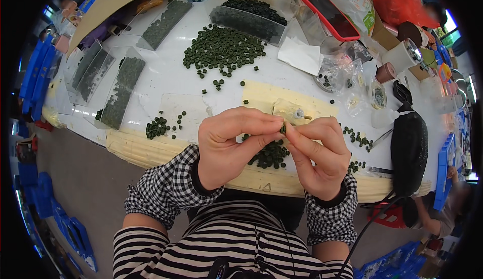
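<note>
A small dark green piece [283, 127] – mostly hidden by fingertips, only a sliver showing – is held above the near part of the white counter [171, 84], the left hand [224, 146] and right hand [323, 153] both pinched closed on it. Below lies a heap of similar green pieces [269, 157], short and rounded – farther off, a larger pile [221, 48] spreads out.

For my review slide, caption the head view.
Left hand and right hand pinch a small green piece near dark green piles on a white table.
</note>
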{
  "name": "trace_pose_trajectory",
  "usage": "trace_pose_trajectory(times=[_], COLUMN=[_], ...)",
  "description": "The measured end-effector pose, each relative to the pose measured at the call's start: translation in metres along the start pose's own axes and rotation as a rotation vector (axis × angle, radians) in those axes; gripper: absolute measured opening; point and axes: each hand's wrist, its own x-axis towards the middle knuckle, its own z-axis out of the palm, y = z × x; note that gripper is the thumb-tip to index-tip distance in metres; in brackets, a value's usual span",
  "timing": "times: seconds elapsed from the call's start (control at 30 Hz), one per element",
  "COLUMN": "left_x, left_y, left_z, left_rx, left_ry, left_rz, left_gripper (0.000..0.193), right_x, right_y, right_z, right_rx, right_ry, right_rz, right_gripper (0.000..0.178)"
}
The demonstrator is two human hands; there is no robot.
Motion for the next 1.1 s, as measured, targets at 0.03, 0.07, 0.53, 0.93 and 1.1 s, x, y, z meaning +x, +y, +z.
trace_pose_trajectory(times=[0.03, 0.07, 0.53, 0.93, 1.1], left_x=[0.0, 0.0, 0.002, 0.003, 0.002], left_y=[0.0, 0.0, -0.001, 0.004, 0.006], left_z=[0.0, 0.0, 0.001, 0.0, 0.0], left_rx=[-0.005, -0.009, -0.041, 0.158, 0.225], left_ry=[0.0, 0.0, -0.016, -0.041, -0.055], left_rz=[-0.003, -0.006, 0.015, 0.106, 0.146], left_gripper=[0.025, 0.024, 0.024, 0.023, 0.025], right_x=[0.0, 0.0, 0.0, 0.001, 0.001], right_y=[0.0, 0.0, -0.002, -0.003, -0.004], right_z=[0.0, 0.0, -0.001, 0.002, 0.002], right_rx=[-0.007, -0.015, -0.015, -0.089, -0.112], right_ry=[-0.003, -0.007, 0.021, 0.061, 0.074], right_rz=[-0.004, -0.008, -0.019, -0.028, -0.016], right_gripper=[0.042, 0.042, 0.042, 0.041, 0.04])
